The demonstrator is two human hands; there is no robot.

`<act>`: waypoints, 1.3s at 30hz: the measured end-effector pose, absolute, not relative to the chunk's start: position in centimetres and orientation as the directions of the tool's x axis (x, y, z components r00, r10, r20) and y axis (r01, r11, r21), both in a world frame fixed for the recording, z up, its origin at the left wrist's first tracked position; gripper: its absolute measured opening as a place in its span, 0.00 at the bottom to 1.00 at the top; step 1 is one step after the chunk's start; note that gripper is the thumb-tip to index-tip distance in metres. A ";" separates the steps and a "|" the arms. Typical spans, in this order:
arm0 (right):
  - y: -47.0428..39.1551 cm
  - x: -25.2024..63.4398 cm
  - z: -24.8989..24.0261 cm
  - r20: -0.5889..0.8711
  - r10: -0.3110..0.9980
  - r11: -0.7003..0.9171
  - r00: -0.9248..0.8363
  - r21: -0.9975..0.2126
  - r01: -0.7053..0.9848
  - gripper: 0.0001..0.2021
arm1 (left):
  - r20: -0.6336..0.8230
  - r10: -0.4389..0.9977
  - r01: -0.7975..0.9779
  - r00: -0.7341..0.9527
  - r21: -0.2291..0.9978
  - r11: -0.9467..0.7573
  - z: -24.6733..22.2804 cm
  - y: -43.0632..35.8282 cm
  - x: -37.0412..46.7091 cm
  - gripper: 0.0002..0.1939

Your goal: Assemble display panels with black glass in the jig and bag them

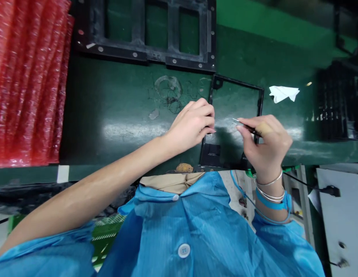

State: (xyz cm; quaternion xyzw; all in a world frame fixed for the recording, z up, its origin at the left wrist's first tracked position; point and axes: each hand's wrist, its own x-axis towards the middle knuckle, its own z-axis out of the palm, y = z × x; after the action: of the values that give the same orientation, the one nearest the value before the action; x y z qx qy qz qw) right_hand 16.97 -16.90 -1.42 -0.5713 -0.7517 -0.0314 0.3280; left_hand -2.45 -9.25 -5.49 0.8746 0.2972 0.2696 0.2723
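A thin black rectangular frame (237, 81) lies on the green work surface in front of me, its lower part near the table's front edge. My left hand (194, 122) is closed around the left side of this frame, fingers curled over it. Between the thumb and fingers of my right hand (265, 140) is a slim tool (249, 128) with a dark handle and a bright metal tip; its exact kind is unclear. The tip points left, over the inside of the frame. Part of the frame's right side is hidden behind my right hand.
A larger black fixture (156, 50) with rectangular openings lies at the back. Red bubble-wrap bags (29, 84) are stacked at the left. Crumpled white paper (283, 93) lies to the right, with dark racked items (335, 100) beyond. A blue wrist strap (273, 204) with a cord circles my right wrist.
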 end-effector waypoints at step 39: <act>-17.2 15.5 -4.8 0.569 0.820 0.180 0.060 -0.357 0.916 0.05 | 0.139 0.581 0.426 0.802 0.549 -0.720 -6.4 -7.7 -4.6 0.60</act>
State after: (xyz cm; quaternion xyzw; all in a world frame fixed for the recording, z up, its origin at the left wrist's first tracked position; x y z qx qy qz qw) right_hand 15.50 -17.16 -4.76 -0.6365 -0.6820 -0.0680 0.3536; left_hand -4.63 -7.70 -6.41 0.9146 0.2751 0.1524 0.2541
